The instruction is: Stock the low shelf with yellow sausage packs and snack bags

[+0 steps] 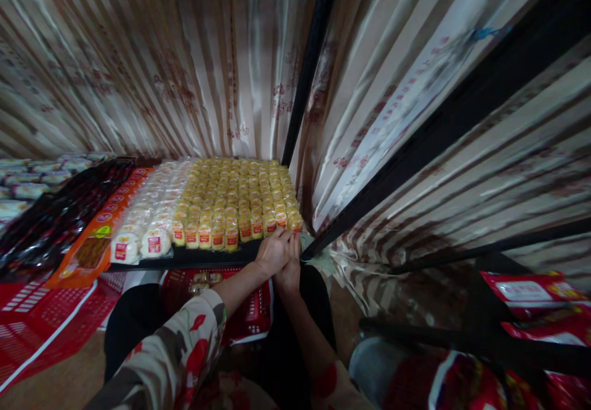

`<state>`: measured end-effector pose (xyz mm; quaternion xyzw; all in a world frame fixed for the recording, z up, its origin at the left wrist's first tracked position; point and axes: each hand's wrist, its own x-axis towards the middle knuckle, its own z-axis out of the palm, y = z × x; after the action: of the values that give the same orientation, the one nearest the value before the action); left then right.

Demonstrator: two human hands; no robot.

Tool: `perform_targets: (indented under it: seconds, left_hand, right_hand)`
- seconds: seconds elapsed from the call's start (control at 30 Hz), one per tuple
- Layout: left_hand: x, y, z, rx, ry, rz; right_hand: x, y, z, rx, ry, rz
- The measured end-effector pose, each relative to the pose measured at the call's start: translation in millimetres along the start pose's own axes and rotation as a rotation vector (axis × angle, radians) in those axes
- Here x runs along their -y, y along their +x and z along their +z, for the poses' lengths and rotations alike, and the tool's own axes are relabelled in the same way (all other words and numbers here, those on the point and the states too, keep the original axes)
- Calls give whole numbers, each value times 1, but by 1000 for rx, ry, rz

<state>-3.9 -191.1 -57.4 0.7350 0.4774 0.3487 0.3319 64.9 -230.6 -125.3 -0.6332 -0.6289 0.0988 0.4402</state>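
Observation:
My left hand (272,253) and my right hand (290,271) are pressed together at the front right corner of a block of small yellow-wrapped snack packets (231,197). Curled fingers of both hands meet at the corner packet (295,221), which has a red and white label; the fingertips are partly hidden. The packets stand in tight rows on a black shelf (203,256). To their left are rows of white-wrapped round snacks (156,242) in clear film.
An orange snack bag (87,247) and dark glossy packs (60,213) lie further left. Below are a red basket (55,324) and a red container (252,317) with several small packets. Black posts (307,65) and striped curtains (184,59) stand behind; red bags (526,290) sit right.

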Motion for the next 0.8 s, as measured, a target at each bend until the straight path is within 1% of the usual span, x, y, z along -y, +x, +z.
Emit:
perform_targets:
  seconds: [0.07, 0.13, 0.27, 0.33, 0.4, 0.5, 0.6, 0.73, 0.8]
  left_hand:
    - [0, -6, -6, 51, 51, 32]
    - [2, -14, -12, 74, 86, 59]
    - [10, -40, -22, 33, 69, 104]
    - [18, -59, -27, 21, 77, 83]
    - [29, -80, -31, 52, 106, 20]
    - [51, -113, -36, 119, 146, -106]
    - [74, -140, -42, 137, 142, -261]
    - [101, -159, -52, 171, 185, -492]
    - [118, -162, -59, 206, 211, -591]
  right_hand:
    - [-2, -2, 2, -11, 19, 13]
    - [-4, -4, 4, -42, 19, 6]
    - [2, -13, 5, -70, -15, -78]
    - [11, -26, 6, -51, -1, -120]
    - [22, -44, 9, -4, 34, -156]
    - [35, -75, 20, 116, 80, -164]
    - [45, -100, 36, 274, 106, -131]
    - [51, -110, 60, 488, 159, -120]
    - [53, -109, 74, 664, 140, -20]
